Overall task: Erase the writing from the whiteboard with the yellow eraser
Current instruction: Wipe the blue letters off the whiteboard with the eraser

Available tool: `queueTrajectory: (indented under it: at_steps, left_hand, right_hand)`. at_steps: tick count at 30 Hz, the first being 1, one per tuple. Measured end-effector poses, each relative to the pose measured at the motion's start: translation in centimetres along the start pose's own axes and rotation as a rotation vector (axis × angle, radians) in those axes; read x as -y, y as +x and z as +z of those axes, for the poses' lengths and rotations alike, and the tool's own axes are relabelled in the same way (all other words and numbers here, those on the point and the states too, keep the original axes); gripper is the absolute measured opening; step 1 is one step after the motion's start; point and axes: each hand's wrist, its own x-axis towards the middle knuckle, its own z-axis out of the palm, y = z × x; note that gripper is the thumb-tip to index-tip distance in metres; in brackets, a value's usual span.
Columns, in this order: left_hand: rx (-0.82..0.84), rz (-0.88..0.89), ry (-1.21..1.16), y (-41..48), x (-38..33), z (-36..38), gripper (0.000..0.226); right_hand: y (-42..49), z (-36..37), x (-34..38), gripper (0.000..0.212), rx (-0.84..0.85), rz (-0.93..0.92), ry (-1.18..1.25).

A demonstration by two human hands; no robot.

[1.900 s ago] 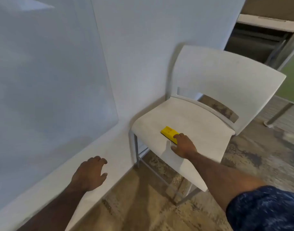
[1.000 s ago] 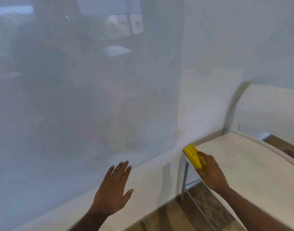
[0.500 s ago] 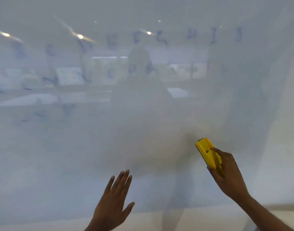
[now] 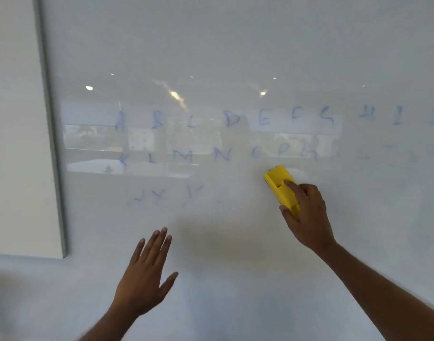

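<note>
We grip yellow eraser [image 4: 281,187] in right hand [image 4: 307,215], fingers closed around it, just below middle row of writing [image 4: 225,155] on whiteboard [image 4: 235,57]. Left hand [image 4: 144,276] at 7 o'clock, fingers spread, empty. Step: bringing eraser to letters; all three rows look untouched. Next: press flat, sweep toward 12 o'clock, then across rows.

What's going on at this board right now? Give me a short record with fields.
Surface: whiteboard, glossy, reflecting ceiling lights
Writing: faint blue alphabet letters in three rows, not yet wiped
Tool: yellow eraser, just below the second row
Right hand: gripping the eraser
Left hand: open, fingers spread, holding nothing
Board edge: grey frame at left
</note>
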Motion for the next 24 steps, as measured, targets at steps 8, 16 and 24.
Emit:
queueTrajectory:
  at_steps: [8,16,24]
  left_hand:
    - [-0.138,-0.074,0.047,4.9,12.3,-5.4,0.084]
    - [-0.195,-0.104,0.11,9.9,21.3,-8.5,0.08]
    - [-0.175,-0.17,0.093,11.8,25.8,-6.8,0.081]
  right_hand:
    - [12.6,3.4,10.2,0.064,-0.152,-0.121,-0.093]
    - [22.7,7.7,17.8,0.061,-0.276,-0.111,-0.118]
    - [18.2,15.6,20.7,0.062,-0.151,-0.414,-0.232]
